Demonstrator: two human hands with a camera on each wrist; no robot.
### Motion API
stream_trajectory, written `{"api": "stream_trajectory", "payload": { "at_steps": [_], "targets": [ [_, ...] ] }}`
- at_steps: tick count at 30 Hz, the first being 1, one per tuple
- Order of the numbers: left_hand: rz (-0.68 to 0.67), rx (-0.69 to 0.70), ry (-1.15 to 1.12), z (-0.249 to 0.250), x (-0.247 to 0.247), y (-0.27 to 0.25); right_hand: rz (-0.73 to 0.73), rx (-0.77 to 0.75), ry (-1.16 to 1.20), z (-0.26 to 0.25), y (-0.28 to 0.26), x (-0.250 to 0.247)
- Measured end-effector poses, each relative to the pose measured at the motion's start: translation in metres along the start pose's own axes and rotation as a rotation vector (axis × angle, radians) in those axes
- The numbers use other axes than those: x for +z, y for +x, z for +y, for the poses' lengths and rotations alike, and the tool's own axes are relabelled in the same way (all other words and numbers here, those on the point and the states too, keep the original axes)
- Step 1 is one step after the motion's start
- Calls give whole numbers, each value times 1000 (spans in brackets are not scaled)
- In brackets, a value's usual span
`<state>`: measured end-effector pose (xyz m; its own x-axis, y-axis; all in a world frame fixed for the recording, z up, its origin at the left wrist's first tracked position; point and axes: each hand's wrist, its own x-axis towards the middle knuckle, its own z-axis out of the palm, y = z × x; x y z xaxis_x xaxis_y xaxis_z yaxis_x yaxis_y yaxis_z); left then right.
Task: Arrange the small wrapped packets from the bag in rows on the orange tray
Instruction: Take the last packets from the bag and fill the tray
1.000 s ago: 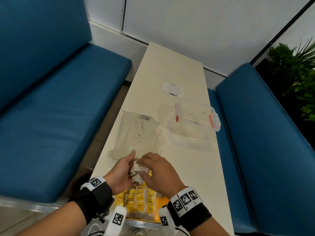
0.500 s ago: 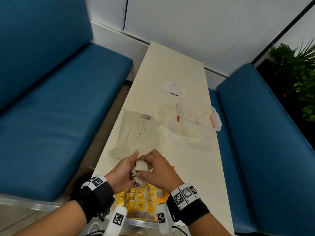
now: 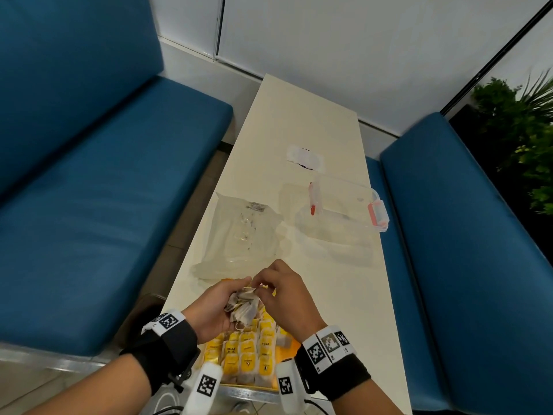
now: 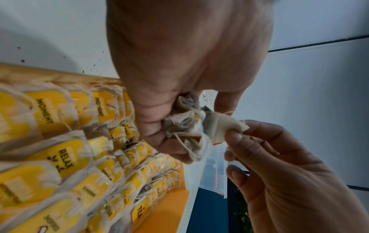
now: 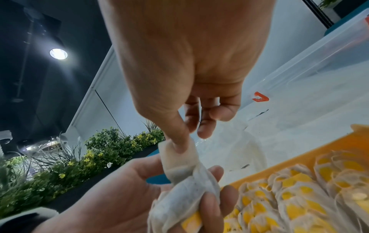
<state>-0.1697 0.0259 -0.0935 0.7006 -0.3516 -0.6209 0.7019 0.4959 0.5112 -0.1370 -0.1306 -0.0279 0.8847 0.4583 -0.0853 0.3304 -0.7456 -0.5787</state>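
Head view alone shows the empty clear bag (image 3: 242, 235) and clear box (image 3: 344, 211) on the worktop (image 3: 338, 295). Wrist views show the left hand (image 4: 179, 63) clutching a bunch of packets (image 4: 187, 127) while the right hand (image 5: 189, 55) pinches one packet's corner. Yellow-tagged packets fill the orange tray (image 4: 165, 209) in rows.

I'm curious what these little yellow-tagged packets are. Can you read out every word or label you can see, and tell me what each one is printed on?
"MOMENT": yellow tag of a packet on the orange tray; again on a second tag.
"RELAX": yellow tag in the next row.
"TEA": yellow tag near the tray's edge.
Other tags' print: too blurred to read.
Label on the clear bag: too small to read.
Wristband markers: square codes, no words.
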Motion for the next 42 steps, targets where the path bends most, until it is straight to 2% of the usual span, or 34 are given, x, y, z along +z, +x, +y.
{"api": "stream_trajectory", "payload": {
  "at_steps": [3, 10, 13, 18, 23, 25, 29, 37, 40, 42],
  "targets": [
    [30, 49, 15, -1, 0, 0, 37, 22, -15, 3, 0, -5],
    [48, 99, 56, 0, 4, 1, 75, 220, 251, 4, -6, -12],
    [51, 110, 13, -1, 5, 0, 92, 238, 236, 5, -5, -13],
    [4, 48, -114, 2, 2, -2, 117, 214, 237, 8, -2, -36],
    [40, 66, -84, -1, -1, -2, -26, 200, -69, 24, -5, -56],
    [54, 69, -72, -2, -1, -2, -75, 230, -115, 30, -10, -58],
    [70, 63, -48, -2, 0, 0, -269, 246, -209, 37, -22, -49],
    [112, 77, -30, -5, 3, 3, -629, 188, -366, 40, -39, -19],
    [108, 73, -31, -5, 3, 3, -671, 199, -403, 45, -35, -10],
    [109, 73, -28, -5, 4, 2, -626, 199, -447, 50, -31, -3]
  ]
}}
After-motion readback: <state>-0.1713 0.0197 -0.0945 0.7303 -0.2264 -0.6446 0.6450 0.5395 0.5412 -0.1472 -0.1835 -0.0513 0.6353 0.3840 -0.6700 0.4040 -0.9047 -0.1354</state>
